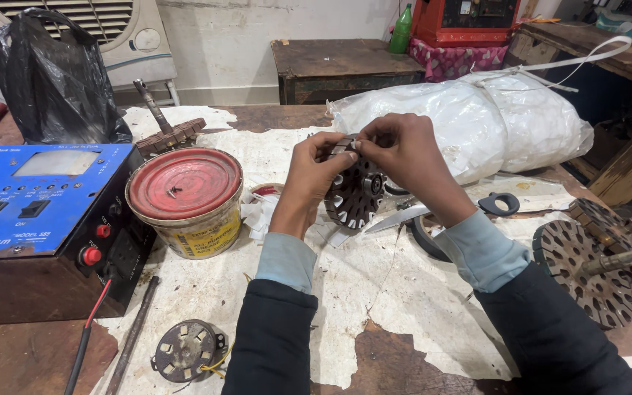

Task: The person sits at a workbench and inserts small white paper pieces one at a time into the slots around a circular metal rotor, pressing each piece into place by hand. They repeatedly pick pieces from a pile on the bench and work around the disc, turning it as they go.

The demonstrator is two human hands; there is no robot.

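White paper covers the desk, with one yellow-labelled red-lidded tin and one blue tester box toward its left edge. Left hand and right hand both pinch the top of one slotted stator core; two rotors lie at the right edge.

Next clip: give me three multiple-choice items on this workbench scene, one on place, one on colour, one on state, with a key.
1. Where does the round tin can with the red lid stand?
A. right of the blue control box
B. on the white plastic sack
C. on the floor

2. What colour is the bottle at the back?
A. blue
B. green
C. yellow

3. How is the dark slotted round stator core held?
A. lying untouched on the table
B. in the left hand only
C. between both hands, the right hand pinching its top edge

Key: 1 A, the can sits beside the box's right side; 2 B, it is green; 3 C, both hands' grip meets on the core above the bench.
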